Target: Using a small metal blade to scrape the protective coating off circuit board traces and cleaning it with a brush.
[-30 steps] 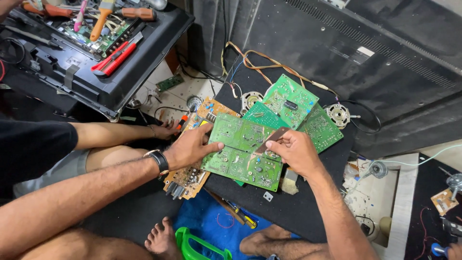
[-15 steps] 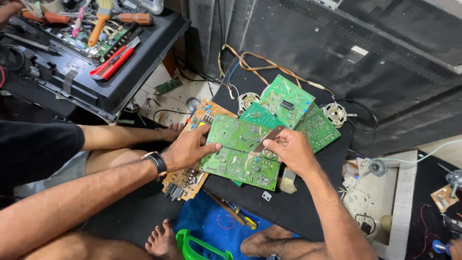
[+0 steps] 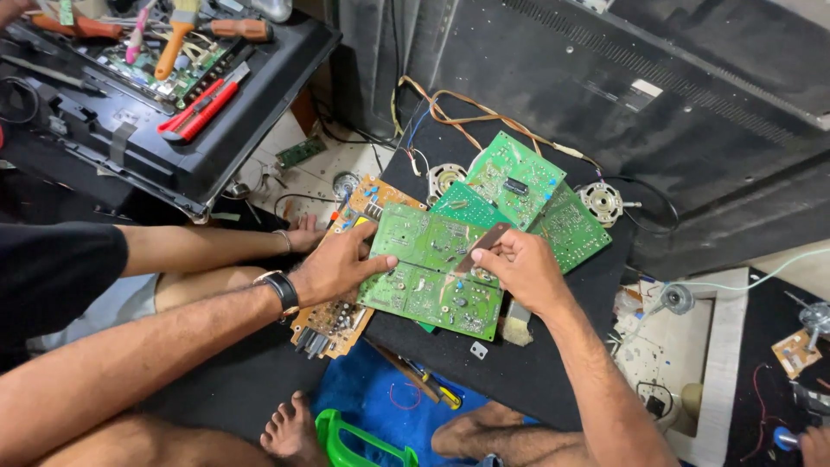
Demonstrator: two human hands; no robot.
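A large green circuit board (image 3: 424,277) lies tilted on a black panel (image 3: 519,372), solder side up. My left hand (image 3: 337,264), with a watch on its wrist, grips the board's left edge, thumb on top. My right hand (image 3: 523,272) rests on the board's right side and pinches a thin flat brown strip (image 3: 484,242), whose far end lies on the board. Under the green board's left side sits an orange-brown board (image 3: 333,320).
Three more green boards (image 3: 516,177) and two small motors (image 3: 601,199) lie behind. Another person's hand (image 3: 304,233) rests on the floor at left. A black tray (image 3: 199,164) with red pliers (image 3: 201,102) stands at top left. A green plastic frame (image 3: 354,441) sits near my feet.
Both hands stay on the green board with the strip against it. Only the view shifts slightly.
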